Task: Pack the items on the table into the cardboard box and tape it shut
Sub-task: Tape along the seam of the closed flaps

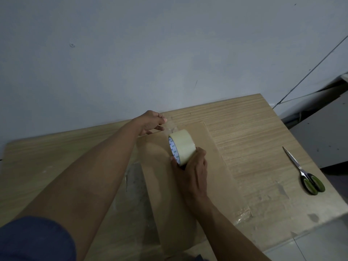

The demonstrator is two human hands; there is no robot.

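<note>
The right hand [192, 166] grips the tape [181, 145] from the roll's near side, fingers curled round it and thumb at the printed core rim. The roll stands on edge over the closed box [156, 178]; whether it touches the lid I cannot tell. Just beyond this grip, at the box's far edge, the left hand [150, 122] pinches the clear loose end, with a short strip stretched between the 2 hands. Well right of the grip, scissors [305, 174] lie on the table [254, 129].
</note>
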